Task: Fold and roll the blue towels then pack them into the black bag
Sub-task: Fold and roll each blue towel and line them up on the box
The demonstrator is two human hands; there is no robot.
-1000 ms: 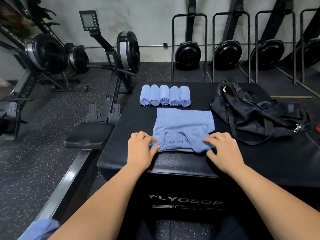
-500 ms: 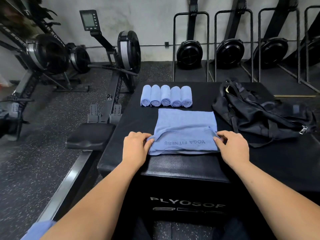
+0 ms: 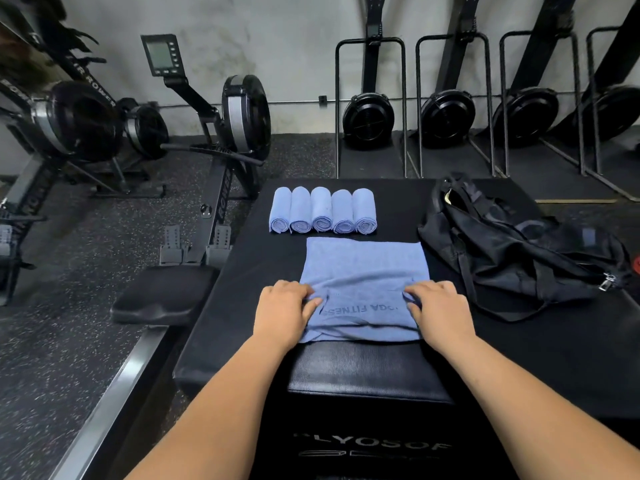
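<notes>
A blue towel (image 3: 363,268) lies flat on the black plyo box (image 3: 346,372), its near edge turned up over itself with "YOGA FITNESS" lettering showing. My left hand (image 3: 282,313) pinches the turned fold at its left end. My right hand (image 3: 440,311) pinches the fold at its right end. Several rolled blue towels (image 3: 322,211) lie in a row just behind the flat towel. The black bag (image 3: 519,247) lies slumped on the box to the right, a zipper pull at its right end.
Rowing machines (image 3: 239,112) stand on the speckled floor to the left and upright along the back wall. A rower seat (image 3: 162,294) and rail sit close to the box's left side.
The turned near edge has been rolled farther up the towel. Both hands have moved away from me along with the fold.
</notes>
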